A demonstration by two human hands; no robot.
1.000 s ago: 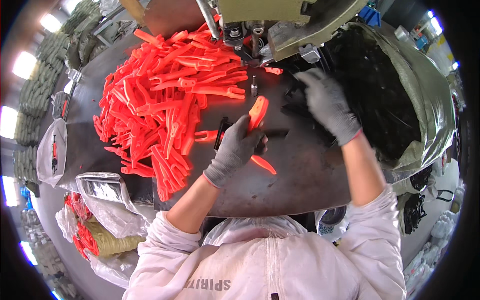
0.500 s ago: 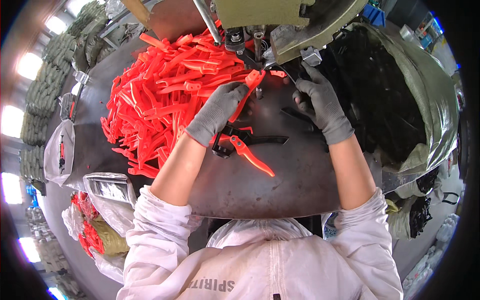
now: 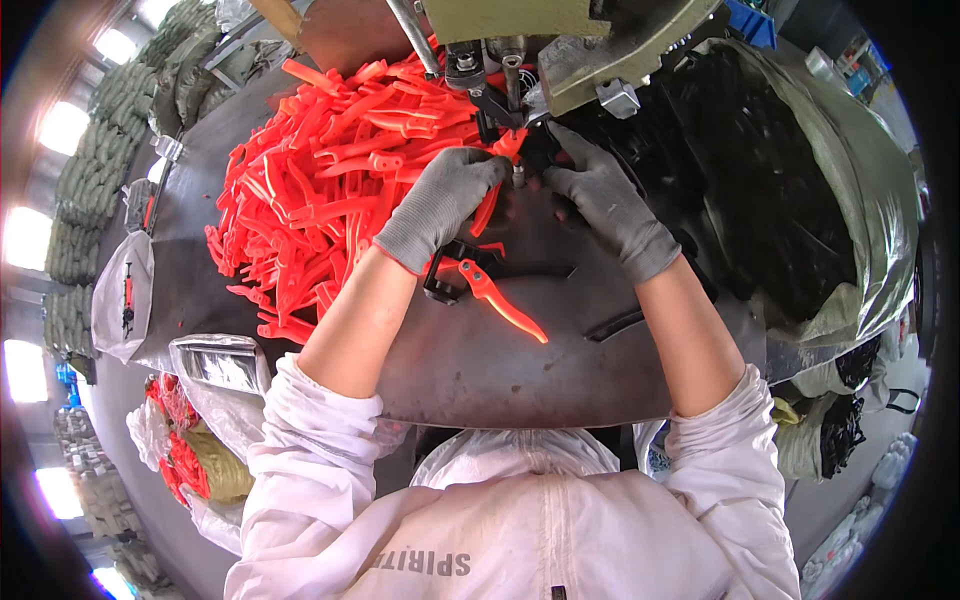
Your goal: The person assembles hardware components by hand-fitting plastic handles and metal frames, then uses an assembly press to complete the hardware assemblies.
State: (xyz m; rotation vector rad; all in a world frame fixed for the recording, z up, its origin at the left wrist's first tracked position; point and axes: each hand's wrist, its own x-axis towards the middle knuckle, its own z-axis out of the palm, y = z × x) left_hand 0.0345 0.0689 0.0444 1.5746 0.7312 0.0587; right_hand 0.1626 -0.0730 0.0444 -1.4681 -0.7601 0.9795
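Note:
My left hand (image 3: pixel 445 205), in a grey knit glove, is closed on a red plastic handle (image 3: pixel 486 210). That handle's upper end lies at the machine's metal pin (image 3: pixel 518 177), below its punch (image 3: pixel 512 82). My right hand (image 3: pixel 615 215), gloved alike, is beside the same spot, index finger reaching up and the other fingers curled. Whatever those fingers hold is lost against the dark background. Below my left hand lies a cutter-like tool (image 3: pixel 490 290) with one red handle and black parts. A slim black piece (image 3: pixel 613 325) rests below my right hand.
A large heap of red handles (image 3: pixel 310 190) covers the left of the dark metal table (image 3: pixel 480 385). On the right, a sack (image 3: pixel 865 240) gapes around dark parts. The green machine head (image 3: pixel 520 22) hangs over the far middle. Plastic-wrapped bags (image 3: pixel 215 440) stand lower left.
My right hand has moved left, nearer the punch. The red handle in my left hand has shifted slightly to come beneath the punch. A black piece now shows lower on the table.

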